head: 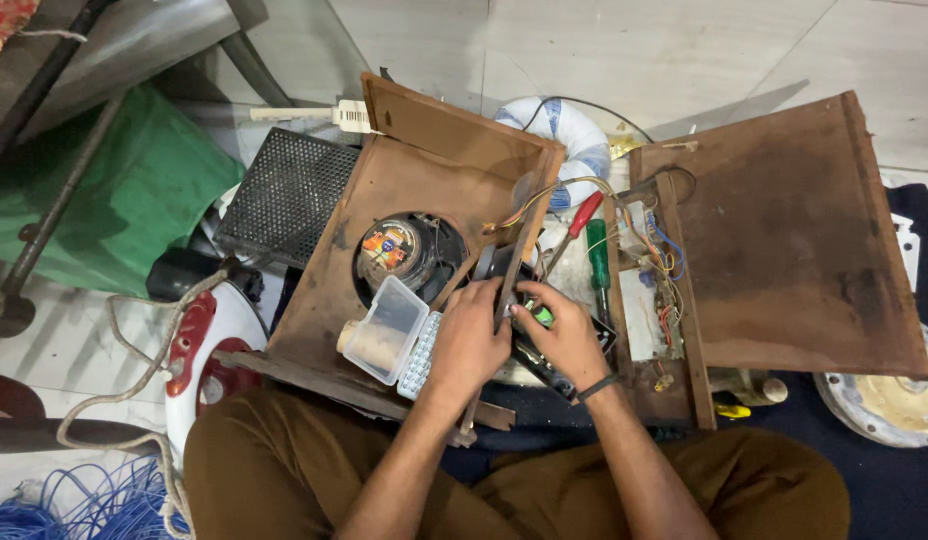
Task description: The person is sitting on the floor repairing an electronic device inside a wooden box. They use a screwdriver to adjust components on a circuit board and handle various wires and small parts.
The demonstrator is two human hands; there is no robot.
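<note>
The left hand (471, 335) is closed over the near edge of an open wooden speaker box (404, 190), beside its round speaker (396, 250). A small green part (541, 316) is pinched by the right hand (564, 340), fingers curled around it, just right of the box. Two screwdrivers (594, 250) lie beyond, near a circuit board (652, 300).

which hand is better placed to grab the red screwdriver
Right, probably. The right hand sits just below the red screwdriver with nothing between them, while the left hand is busy on the wooden box edge farther away.
</note>
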